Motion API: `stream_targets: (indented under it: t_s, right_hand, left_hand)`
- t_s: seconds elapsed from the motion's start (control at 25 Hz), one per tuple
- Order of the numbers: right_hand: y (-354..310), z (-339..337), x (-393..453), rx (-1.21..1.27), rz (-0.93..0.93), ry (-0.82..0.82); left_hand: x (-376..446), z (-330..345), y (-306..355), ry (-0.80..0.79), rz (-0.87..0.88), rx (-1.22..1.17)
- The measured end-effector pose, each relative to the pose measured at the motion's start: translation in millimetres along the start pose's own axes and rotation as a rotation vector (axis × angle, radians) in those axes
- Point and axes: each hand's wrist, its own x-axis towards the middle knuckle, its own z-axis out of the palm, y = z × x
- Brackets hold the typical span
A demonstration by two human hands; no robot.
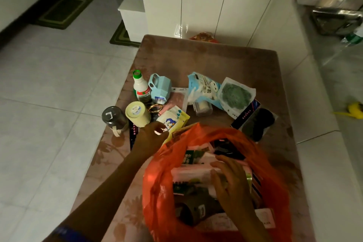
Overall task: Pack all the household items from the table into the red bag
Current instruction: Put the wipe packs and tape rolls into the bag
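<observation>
A pale tiled floor lies around the long brown table [206, 59]. The big red plastic bag [157, 192] sits open at the near end, probably so things drop in easily. The right hand [233, 184] is inside it, fingers curled on a pink packet [192, 174]. The left hand [151, 135] reaches out, fingers loose, touching a yellow and white pouch [172, 119]. Bottles and packets wait farther off.

Translucent red-orange plastic bag [157, 179]; brown counter [206, 59] with faint floral pattern; white bottle with green cap [139, 86]; pale-blue plastic holder [158, 87]; yellow-and-white cartoon packet [172, 121]; green-bordered floor mat [63, 11].
</observation>
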Motion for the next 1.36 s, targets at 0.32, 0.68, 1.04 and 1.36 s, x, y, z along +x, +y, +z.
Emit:
stream_targets:
  t_s: [0.32,0.68,1.04,1.36]
  right_hand:
    - [10,-23,-36,-0.073,0.095,0.033]
    - [-42,-53,39,1.067,0.405,-0.148]
    - [-24,-43,15,-0.062,-0.357,-0.029]
    - [-22,28,7,-0.286,-0.229,-0.480]
  left_hand:
    - [50,40,1,-0.010,0.085,0.244]
    - [-86,-53,84,-0.227,0.691,0.019]
    - [-106,-23,37,0.039,0.409,0.209]
    - [-87,-41,43,-0.061,0.240,-0.407]
